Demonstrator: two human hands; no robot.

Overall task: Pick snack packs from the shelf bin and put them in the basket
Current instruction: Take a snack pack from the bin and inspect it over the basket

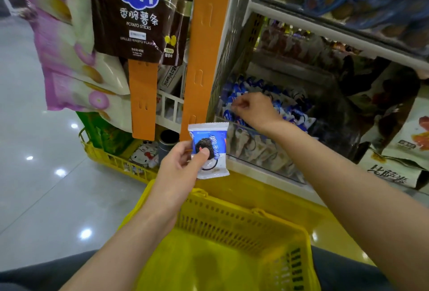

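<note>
My left hand (pixel 180 165) holds a blue and white cookie snack pack (pixel 210 149) upright, thumb pressed on its front, above the far rim of the yellow basket (pixel 232 216). My right hand (pixel 254 109) reaches into the clear shelf bin (pixel 262 151), fingers curled among several blue and white snack packs (pixel 294 114); whether it grips one I cannot tell. The basket sits low in front of me and looks empty inside.
Orange hanging strips (pixel 199 58) carry a brown potato-stick bag (pixel 139 16) and purple and cream bags (pixel 69 58) at the left. A second yellow basket (pixel 111 158) with goods stands on the floor. Shelves above and larger snack bags (pixel 399 132) lie right.
</note>
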